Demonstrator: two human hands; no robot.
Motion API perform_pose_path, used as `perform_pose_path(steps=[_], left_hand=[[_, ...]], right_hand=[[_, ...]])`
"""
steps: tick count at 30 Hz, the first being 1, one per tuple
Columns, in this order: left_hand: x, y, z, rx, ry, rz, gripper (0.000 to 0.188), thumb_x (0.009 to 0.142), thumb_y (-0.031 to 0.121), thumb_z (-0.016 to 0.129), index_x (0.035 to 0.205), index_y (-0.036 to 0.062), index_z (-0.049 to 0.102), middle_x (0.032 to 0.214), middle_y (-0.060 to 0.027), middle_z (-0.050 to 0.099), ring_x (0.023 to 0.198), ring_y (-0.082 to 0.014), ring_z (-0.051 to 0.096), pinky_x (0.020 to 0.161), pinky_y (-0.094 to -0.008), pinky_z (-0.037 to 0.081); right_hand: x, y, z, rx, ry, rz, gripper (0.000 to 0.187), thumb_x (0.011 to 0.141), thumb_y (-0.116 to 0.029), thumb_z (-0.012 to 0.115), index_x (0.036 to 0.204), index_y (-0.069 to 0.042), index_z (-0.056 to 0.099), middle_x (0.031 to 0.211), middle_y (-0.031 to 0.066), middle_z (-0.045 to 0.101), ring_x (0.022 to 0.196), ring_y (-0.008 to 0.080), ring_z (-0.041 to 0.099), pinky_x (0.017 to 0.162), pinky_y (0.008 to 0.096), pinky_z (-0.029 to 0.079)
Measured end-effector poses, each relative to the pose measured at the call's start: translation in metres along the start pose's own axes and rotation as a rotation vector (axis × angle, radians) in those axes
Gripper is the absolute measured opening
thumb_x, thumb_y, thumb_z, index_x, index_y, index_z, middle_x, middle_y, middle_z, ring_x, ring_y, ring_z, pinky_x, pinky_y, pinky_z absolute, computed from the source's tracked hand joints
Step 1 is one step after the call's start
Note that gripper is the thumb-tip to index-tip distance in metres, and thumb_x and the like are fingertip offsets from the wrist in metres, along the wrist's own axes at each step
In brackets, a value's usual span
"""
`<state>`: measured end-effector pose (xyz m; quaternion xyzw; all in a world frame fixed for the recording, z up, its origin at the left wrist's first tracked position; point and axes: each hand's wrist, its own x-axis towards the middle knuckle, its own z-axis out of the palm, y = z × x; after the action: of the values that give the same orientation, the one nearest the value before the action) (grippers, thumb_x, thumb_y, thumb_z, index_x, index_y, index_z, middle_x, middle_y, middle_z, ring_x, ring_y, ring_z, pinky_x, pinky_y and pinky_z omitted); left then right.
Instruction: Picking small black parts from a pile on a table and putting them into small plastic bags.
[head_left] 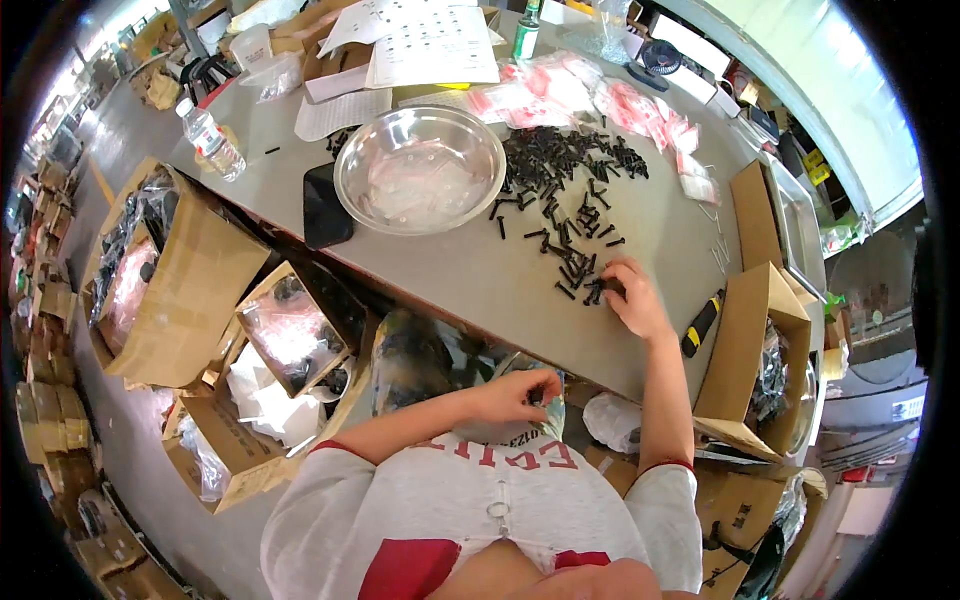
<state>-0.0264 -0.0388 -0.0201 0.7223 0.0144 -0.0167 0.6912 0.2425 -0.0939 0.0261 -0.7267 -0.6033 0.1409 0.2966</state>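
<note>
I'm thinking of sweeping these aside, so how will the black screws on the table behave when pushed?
The black screws may roll in curves, given their slim shafts and wider heads. They'd likely drag neighbours along too, since many overlap.

Bright, diffuse light fills the room around me, strongest at the upper left, which washes out to white, and on the pale panel (pixel 855 110) at upper right. The steel bowl (pixel 485 175) and clear plastic wrapping (pixel 290 330) glint. Shadow darkens the space beneath the tabletop (pixel 430 265). Edges bow towards a black rim, where stacked boxes (pixel 55 435) look stretched and soft.
</note>
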Motion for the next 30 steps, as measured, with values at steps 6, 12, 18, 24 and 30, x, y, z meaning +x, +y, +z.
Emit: perform_pose_path(steps=[6,12,18,24,30], left_hand=[[-0.006,-0.021,0.003,-0.307,-0.048,-0.028,0.04,0.075,0.011,0.072,0.108,0.0037,0.05,0.093,-0.0025,0.055,0.091,-0.0133,0.051,0.083,-0.029,0.041],[0.005,-0.021,0.005,-0.404,0.033,-0.278,0.037,0.075,0.012,0.073,0.104,0.0015,0.054,0.095,-0.0037,0.057,0.092,-0.0135,0.052,0.085,-0.0277,0.04],[0.01,-0.031,0.006,-0.396,0.022,-0.281,0.033,0.074,0.014,0.073,0.099,0.0013,0.057,0.094,-0.0042,0.057,0.09,-0.0131,0.051,0.083,-0.0264,0.04],[0.012,-0.038,0.01,-0.529,0.039,-0.283,0.034,0.075,0.014,0.073,0.101,0.0007,0.057,0.092,-0.0041,0.056,0.089,-0.0127,0.05,0.082,-0.0267,0.04],[0.015,-0.029,0.008,-0.436,0.055,-0.276,0.03,0.075,0.016,0.073,0.098,0.0012,0.06,0.09,-0.0036,0.056,0.088,-0.0129,0.05,0.081,-0.0266,0.04]], right_hand=[[-0.017,-0.013,-0.005,-0.043,-0.046,0.059,0.03,0.072,0.006,0.057,0.101,-0.001,0.058,0.107,0.0131,0.058,0.092,0.0323,0.059,0.078,0.0352,0.048],[-0.019,-0.025,0.001,-0.052,-0.013,0.015,0.034,0.069,0.006,0.055,0.1,-0.005,0.061,0.112,0.0137,0.056,0.101,0.0326,0.056,0.082,0.0368,0.047],[-0.023,-0.01,0.003,-0.15,-0.023,-0.159,0.032,0.068,0.006,0.057,0.097,-0.007,0.062,0.11,0.0149,0.056,0.101,0.0338,0.056,0.084,0.0386,0.046],[-0.032,-0.015,0.0,-0.113,-0.03,-0.128,0.031,0.069,0.006,0.057,0.098,-0.004,0.06,0.105,0.0157,0.058,0.099,0.0348,0.057,0.082,0.0393,0.047],[-0.034,-0.041,0.004,-0.086,0.058,0.287,0.041,0.071,-0.012,0.062,0.111,-0.002,0.057,0.11,0.0183,0.056,0.104,0.0365,0.053,0.088,0.0399,0.046]])
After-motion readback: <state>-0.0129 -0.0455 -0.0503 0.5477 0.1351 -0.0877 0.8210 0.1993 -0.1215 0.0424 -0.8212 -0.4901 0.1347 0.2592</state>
